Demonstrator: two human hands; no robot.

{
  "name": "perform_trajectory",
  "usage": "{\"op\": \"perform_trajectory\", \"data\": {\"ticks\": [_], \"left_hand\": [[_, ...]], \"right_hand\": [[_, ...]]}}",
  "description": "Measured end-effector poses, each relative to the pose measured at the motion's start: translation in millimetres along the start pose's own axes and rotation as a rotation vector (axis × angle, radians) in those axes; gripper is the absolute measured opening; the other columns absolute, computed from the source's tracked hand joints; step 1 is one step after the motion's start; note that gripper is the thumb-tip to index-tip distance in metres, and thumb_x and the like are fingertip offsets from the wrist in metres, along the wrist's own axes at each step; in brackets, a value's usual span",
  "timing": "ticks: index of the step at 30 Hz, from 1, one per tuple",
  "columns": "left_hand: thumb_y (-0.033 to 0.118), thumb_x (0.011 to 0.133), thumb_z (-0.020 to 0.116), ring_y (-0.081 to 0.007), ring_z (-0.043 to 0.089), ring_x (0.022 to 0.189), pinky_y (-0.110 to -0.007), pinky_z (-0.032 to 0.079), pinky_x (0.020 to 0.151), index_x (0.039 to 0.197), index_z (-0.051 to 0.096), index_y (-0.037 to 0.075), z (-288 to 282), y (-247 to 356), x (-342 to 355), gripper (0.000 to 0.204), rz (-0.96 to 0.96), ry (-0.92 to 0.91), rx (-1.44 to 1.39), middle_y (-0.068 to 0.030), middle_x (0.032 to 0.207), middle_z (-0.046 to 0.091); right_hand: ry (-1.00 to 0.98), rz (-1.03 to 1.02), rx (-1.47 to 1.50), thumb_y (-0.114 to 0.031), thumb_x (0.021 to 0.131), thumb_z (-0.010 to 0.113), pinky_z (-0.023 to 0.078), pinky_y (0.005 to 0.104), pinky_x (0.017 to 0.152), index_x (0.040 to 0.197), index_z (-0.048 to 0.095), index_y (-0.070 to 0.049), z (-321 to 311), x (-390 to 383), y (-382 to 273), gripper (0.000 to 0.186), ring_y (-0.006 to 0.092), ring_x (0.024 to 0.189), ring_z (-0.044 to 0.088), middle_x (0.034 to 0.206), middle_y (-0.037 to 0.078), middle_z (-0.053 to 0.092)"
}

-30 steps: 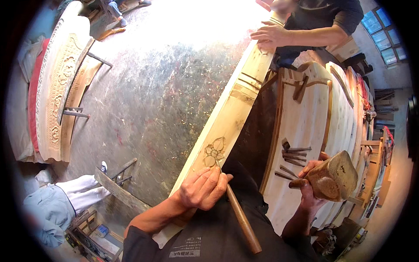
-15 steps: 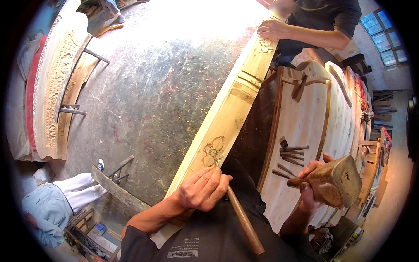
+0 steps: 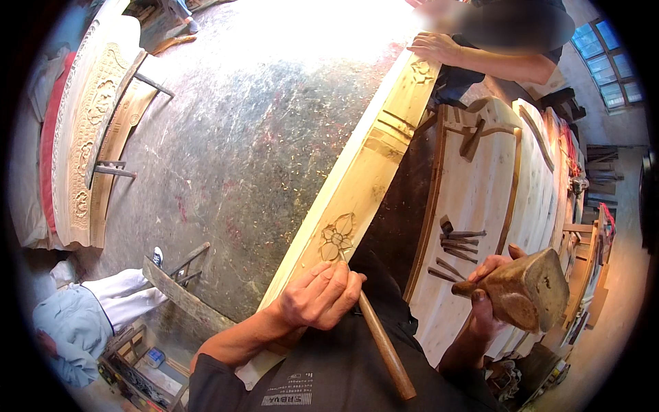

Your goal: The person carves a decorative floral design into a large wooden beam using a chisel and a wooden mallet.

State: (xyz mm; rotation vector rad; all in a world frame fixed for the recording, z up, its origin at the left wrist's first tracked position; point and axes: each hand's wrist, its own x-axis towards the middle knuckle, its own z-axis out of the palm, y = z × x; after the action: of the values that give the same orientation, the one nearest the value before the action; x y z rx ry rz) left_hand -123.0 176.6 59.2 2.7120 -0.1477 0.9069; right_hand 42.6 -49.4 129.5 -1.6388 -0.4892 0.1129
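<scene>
A long pale wooden beam [image 3: 357,182] runs from my lap toward the far right, with a flower carving [image 3: 337,237] cut into its near end. My left hand [image 3: 321,295] is closed round the lower metal part of a carving chisel [image 3: 381,343], resting against the beam. The chisel's tip meets the wood at the flower's near edge, and its long brown handle slants back toward my body. Off to the right, my right hand [image 3: 486,292] grips a wooden mallet [image 3: 527,292] by its short handle, held apart from the chisel. Part of that hand is hidden behind the mallet's head.
At the beam's far end a co-worker's hand [image 3: 436,48] lies on the wood. Several chisels [image 3: 458,248] rest on pale boards [image 3: 473,185] to my right. Carved panels [image 3: 89,137] stand at the far left. A wooden bench [image 3: 185,302] and another person [image 3: 72,329] are at the lower left.
The co-worker at the far end has leaned further in over the beam. My hands, the chisel and the mallet have hardly moved.
</scene>
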Motion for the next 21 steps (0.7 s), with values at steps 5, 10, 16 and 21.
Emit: {"op": "perform_trajectory", "data": {"ticks": [5, 10, 16, 21], "left_hand": [[0.015, 0.086, 0.084, -0.0198, 0.073, 0.073, -0.031, 0.063, 0.073, 0.093, 0.069, 0.001, 0.3, 0.1, 0.0, 0.022, 0.000, 0.008, 0.014, -0.0125, 0.085, 0.071], [0.014, 0.086, 0.084, -0.0198, 0.073, 0.073, -0.031, 0.063, 0.073, 0.094, 0.069, 0.001, 1.7, -0.3, -0.4, 0.022, -0.001, 0.007, 0.003, -0.0120, 0.084, 0.071], [0.011, 0.085, 0.084, -0.0202, 0.073, 0.072, -0.031, 0.063, 0.072, 0.094, 0.068, -0.001, 4.9, -0.2, 0.0, 0.022, 0.009, 0.007, -0.030, -0.0125, 0.084, 0.070], [0.007, 0.082, 0.084, -0.0222, 0.073, 0.071, -0.031, 0.063, 0.068, 0.095, 0.067, -0.003, 3.2, -2.5, 1.9, 0.023, -0.080, 0.047, -0.132, -0.0126, 0.082, 0.070]], "right_hand": [[-0.045, -0.049, -0.062, -0.023, 0.084, 0.088, 0.053, 0.0250, 0.075, 0.149, 0.038, 0.001, -5.9, 1.5, 3.6, 0.086, 0.0132, 0.081, 0.064, 0.097, 0.009, 0.062], [-0.027, -0.038, -0.040, -0.025, 0.085, 0.087, 0.051, 0.0253, 0.074, 0.150, 0.038, 0.000, 1.1, 2.8, 1.2, 0.086, 0.0129, 0.082, 0.063, 0.095, 0.008, 0.061], [-0.037, -0.009, -0.027, -0.022, 0.084, 0.086, 0.050, 0.0274, 0.079, 0.153, 0.035, -0.001, 3.9, -0.4, -10.3, 0.088, 0.0146, 0.088, 0.062, 0.095, 0.008, 0.060], [-0.043, -0.187, -0.312, -0.031, 0.083, 0.082, 0.052, 0.0332, 0.077, 0.152, 0.031, 0.005, -16.7, -9.8, -12.1, 0.093, 0.0209, 0.083, 0.061, 0.098, 0.015, 0.059]]}}
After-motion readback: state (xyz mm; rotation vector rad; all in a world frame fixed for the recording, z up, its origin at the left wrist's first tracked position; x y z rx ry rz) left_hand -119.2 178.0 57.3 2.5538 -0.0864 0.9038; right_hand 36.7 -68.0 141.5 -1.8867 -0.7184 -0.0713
